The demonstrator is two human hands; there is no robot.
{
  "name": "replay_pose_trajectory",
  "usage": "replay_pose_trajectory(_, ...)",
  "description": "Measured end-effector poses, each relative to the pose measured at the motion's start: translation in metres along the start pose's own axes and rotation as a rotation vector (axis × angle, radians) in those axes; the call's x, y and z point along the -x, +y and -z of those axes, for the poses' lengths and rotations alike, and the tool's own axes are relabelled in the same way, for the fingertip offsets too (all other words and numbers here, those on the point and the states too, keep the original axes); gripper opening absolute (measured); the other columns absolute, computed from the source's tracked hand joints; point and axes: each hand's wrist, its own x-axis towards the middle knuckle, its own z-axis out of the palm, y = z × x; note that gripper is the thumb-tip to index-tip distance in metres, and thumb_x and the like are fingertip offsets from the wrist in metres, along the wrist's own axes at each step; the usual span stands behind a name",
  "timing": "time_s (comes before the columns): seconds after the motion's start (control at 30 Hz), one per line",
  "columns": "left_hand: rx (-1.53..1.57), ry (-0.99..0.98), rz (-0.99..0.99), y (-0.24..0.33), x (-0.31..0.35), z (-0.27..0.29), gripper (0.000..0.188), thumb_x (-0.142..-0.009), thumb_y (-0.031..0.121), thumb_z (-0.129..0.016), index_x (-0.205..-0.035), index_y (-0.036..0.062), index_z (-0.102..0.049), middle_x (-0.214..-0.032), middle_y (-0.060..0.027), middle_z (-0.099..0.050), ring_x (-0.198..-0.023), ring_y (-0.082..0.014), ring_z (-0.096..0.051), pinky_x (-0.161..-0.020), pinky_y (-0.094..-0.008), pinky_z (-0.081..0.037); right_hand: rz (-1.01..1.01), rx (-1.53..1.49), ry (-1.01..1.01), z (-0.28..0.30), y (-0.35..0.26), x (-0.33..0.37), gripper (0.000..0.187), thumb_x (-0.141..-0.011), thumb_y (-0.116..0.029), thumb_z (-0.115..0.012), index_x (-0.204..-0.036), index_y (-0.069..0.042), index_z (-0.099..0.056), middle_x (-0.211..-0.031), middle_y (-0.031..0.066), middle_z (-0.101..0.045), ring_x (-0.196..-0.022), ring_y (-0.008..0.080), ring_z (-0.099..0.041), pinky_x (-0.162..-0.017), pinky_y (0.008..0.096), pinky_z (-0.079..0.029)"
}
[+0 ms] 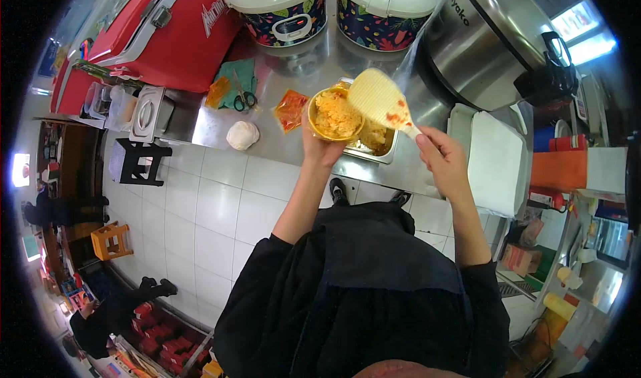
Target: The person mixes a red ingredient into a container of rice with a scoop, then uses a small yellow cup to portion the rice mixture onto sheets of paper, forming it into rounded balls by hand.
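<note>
My left hand (322,150) is wrapped round a yellow bowl (332,137) filled with orange-tinted rice (336,113). A cream rice paddle (374,96), smeared with red near its neck, is gripped by the handle in my right hand (442,156). The paddle's broad blade overlaps the bowl's right edge in the view; whether they touch I cannot tell. Partly hidden behind both is a metal tray (386,156) with more yellowish food in it. Just left of the bowl lies a clear packet of red sauce (291,110). A round whitish bundle (242,136) sits further left.
Scissors (244,100) rest on a green cloth (235,78). Two patterned pots (287,28) and a large steel rice cooker (487,38) line the back. A red cooler (167,44) stands left, white trays (495,158) right. Two people (113,321) are far left, beyond the stools (111,241).
</note>
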Motion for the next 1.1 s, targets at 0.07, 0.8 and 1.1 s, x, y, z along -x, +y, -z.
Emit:
replay_pose_trajectory(0.07, 0.006, -0.008, -0.008, 0.0, 0.001, -0.001, 0.051, -0.09, 0.049, -0.035, -0.121, 0.0106, -0.046, -0.122, -0.0078, -0.05, -0.114, -0.0249, -0.048, -0.096, -0.0426, -0.039, -0.345, -0.386, -0.23, 0.003, 0.014, -0.005, 0.028, -0.086, -0.028, -0.059, -0.098, -0.003, -0.062, -0.055, -0.0049, -0.036, -0.047, 0.0027, -0.032, -0.04, 0.0193, -0.025)
replay_pose_trajectory(0.8, -0.137, 0.055, -0.017, 0.0, 0.023, -0.008, 0.048, -0.089, 0.041, -0.037, -0.122, 0.0078, -0.046, -0.123, -0.0105, -0.05, -0.113, -0.0261, -0.049, -0.096, -0.0433, -0.04, -0.46, -0.657, -0.32, -0.036, 0.067, -0.011, 0.025, -0.088, -0.025, -0.056, -0.096, -0.002, -0.059, -0.058, -0.0078, -0.034, -0.046, 0.0004, -0.028, -0.038, 0.0164, -0.018)
replay_pose_trajectory(1.1, -0.054, -0.086, -0.226, 0.04, 0.048, 0.017, 0.05, -0.091, 0.043, -0.033, -0.127, 0.0084, -0.041, -0.124, -0.0093, -0.049, -0.114, -0.0251, -0.048, -0.097, -0.0415, -0.039, -0.489, -0.511, -0.26, 0.01, 0.067, -0.021, 0.018, -0.087, -0.023, -0.055, -0.09, -0.005, -0.058, -0.055, -0.0077, -0.035, -0.043, 0.0007, -0.028, -0.038, 0.0168, -0.019)
